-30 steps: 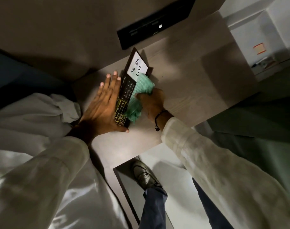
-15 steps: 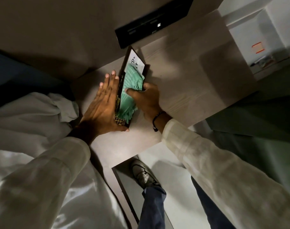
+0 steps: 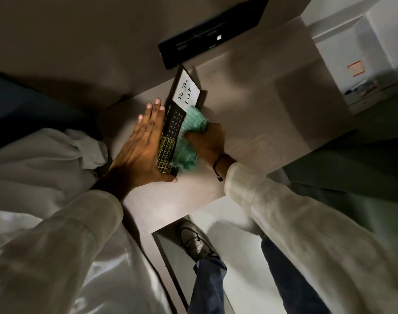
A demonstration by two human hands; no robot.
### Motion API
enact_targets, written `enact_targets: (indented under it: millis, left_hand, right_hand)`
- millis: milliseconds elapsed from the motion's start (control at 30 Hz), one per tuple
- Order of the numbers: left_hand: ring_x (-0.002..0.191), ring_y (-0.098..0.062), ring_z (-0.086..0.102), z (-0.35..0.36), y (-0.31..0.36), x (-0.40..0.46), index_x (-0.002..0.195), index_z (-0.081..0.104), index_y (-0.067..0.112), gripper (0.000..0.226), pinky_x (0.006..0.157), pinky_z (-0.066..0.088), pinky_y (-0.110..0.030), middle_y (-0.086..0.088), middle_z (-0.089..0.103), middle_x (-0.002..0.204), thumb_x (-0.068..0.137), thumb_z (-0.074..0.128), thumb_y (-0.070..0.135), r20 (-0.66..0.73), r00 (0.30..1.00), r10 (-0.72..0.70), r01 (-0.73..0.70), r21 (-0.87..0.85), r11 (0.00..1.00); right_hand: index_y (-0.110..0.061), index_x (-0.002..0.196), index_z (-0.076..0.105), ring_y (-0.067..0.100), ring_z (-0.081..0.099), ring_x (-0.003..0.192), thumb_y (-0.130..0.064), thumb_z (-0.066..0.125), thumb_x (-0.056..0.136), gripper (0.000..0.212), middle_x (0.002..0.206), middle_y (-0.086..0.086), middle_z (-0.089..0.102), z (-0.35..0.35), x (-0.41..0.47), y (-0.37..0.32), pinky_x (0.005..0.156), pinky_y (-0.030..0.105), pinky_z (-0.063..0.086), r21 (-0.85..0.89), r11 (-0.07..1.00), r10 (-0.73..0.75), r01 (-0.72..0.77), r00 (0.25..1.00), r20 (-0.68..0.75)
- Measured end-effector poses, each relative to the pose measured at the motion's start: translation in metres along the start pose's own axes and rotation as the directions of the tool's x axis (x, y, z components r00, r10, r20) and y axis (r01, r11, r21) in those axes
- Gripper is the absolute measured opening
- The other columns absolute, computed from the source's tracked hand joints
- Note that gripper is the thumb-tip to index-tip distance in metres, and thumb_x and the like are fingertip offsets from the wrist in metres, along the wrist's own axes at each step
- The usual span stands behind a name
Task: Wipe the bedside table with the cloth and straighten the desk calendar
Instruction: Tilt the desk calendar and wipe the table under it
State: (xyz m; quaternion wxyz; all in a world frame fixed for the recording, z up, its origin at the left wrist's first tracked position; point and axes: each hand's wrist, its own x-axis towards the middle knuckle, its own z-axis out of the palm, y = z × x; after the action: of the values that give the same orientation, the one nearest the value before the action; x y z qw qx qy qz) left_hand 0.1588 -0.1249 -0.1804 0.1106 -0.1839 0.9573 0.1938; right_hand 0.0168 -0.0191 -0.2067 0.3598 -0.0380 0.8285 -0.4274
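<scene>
A dark desk calendar (image 3: 173, 130) with a white "To Do List" card stands on the pale wooden bedside table (image 3: 261, 114), near its back left. My left hand (image 3: 141, 150) lies flat against the calendar's left side, fingers straight, thumb along its near end. My right hand (image 3: 207, 142) grips a bunched green cloth (image 3: 189, 141) and presses it against the lower right of the calendar's face. The cloth hides part of the date grid.
A black panel (image 3: 211, 32) is mounted on the wall just behind the table. White bedding (image 3: 41, 164) lies to the left. My shoe (image 3: 193, 239) and leg stand on the floor by the table's near edge. A white unit (image 3: 356, 71) sits at the right.
My right hand has drawn the cloth back down the calendar's face, uncovering the "To Do List" card again. My left hand stays against the calendar's side.
</scene>
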Motion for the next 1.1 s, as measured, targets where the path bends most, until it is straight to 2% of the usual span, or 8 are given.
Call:
enact_targets:
  millis: [100,200,300,400,567,733,967,1100]
  left_hand:
    - [0.159,-0.028,-0.015,-0.002,0.0,0.003,0.16,-0.015,0.004,0.167,0.127,-0.015,-0.03,-0.016,-0.017,0.171,0.044,0.077,0.081,0.014,1.0,-0.025,0.025,-0.028,0.999]
    - [0.158,-0.024,-0.02,-0.002,-0.001,0.006,0.16,-0.016,0.006,0.166,0.122,-0.022,-0.021,-0.014,-0.019,0.171,0.046,0.079,0.079,0.013,0.999,-0.049,0.049,-0.046,0.998]
    - [0.158,-0.024,-0.019,-0.003,-0.003,0.006,0.161,-0.014,0.006,0.166,0.123,-0.021,-0.022,-0.015,-0.016,0.171,0.045,0.081,0.078,0.004,0.999,-0.034,0.035,-0.041,0.999]
    - [0.158,-0.021,-0.021,-0.004,-0.003,0.008,0.161,-0.014,0.007,0.166,0.123,-0.021,-0.022,-0.014,-0.015,0.172,0.044,0.079,0.08,0.002,1.0,-0.015,0.015,-0.034,0.999]
    - [0.157,-0.019,-0.024,-0.004,-0.003,0.01,0.161,-0.017,0.01,0.166,0.121,-0.023,-0.02,-0.01,-0.021,0.171,0.046,0.081,0.079,0.01,0.999,-0.044,0.045,-0.042,0.998]
    - [0.157,-0.021,-0.022,-0.007,-0.005,0.009,0.161,-0.013,0.005,0.164,0.124,-0.02,-0.023,-0.014,-0.018,0.171,0.048,0.081,0.078,-0.005,1.0,0.0,0.0,-0.015,1.0]
    - [0.158,-0.026,-0.019,-0.015,-0.011,0.014,0.16,-0.017,0.007,0.166,0.122,-0.022,-0.023,-0.014,-0.02,0.171,0.047,0.085,0.074,0.0,1.0,-0.021,0.021,-0.018,1.0]
    - [0.159,-0.03,-0.014,-0.01,-0.008,0.016,0.16,-0.016,0.004,0.165,0.127,-0.013,-0.033,-0.017,-0.015,0.171,0.048,0.085,0.073,0.015,1.0,-0.008,0.008,-0.006,1.0]
  right_hand:
    - [-0.001,0.097,0.078,0.031,0.074,0.089,-0.022,0.079,0.076,0.03,0.095,0.018,0.078,0.005,0.007,-0.021,0.075,0.036,0.061,-0.068,0.995,-0.081,0.075,0.992,-0.094]
    - [-0.004,0.09,0.08,0.028,0.076,0.084,-0.024,0.081,0.071,0.028,0.088,0.014,0.081,0.013,-0.002,-0.031,0.073,0.036,0.061,-0.031,0.983,-0.181,0.179,0.974,-0.139]
    - [-0.005,0.09,0.079,0.026,0.076,0.086,-0.024,0.081,0.071,0.026,0.089,0.012,0.08,0.007,-0.003,-0.019,0.07,0.028,0.057,-0.111,0.99,-0.093,0.086,0.994,-0.056]
    - [0.0,0.101,0.076,0.032,0.074,0.096,-0.015,0.078,0.077,0.028,0.101,0.02,0.078,0.0,0.007,-0.017,0.082,0.039,0.06,-0.034,0.999,0.03,-0.031,0.999,-0.029]
    - [-0.009,0.091,0.08,0.021,0.076,0.081,-0.025,0.079,0.069,0.027,0.088,0.008,0.081,0.017,-0.013,-0.034,0.072,0.027,0.059,0.011,0.993,-0.116,0.119,0.98,-0.162]
    - [-0.004,0.1,0.077,0.023,0.074,0.089,-0.017,0.078,0.076,0.028,0.098,0.016,0.079,0.003,0.002,-0.018,0.081,0.042,0.061,0.0,0.994,0.105,-0.106,0.993,-0.049]
    - [-0.007,0.095,0.079,0.03,0.074,0.091,-0.027,0.079,0.072,0.031,0.095,0.014,0.079,0.017,-0.007,-0.036,0.083,0.04,0.06,-0.038,0.998,-0.045,0.041,0.994,-0.104]
    - [0.0,0.1,0.077,0.03,0.074,0.096,-0.013,0.076,0.077,0.027,0.1,0.02,0.078,0.006,-0.003,-0.022,0.083,0.04,0.059,-0.057,0.998,0.012,-0.016,0.998,-0.062]
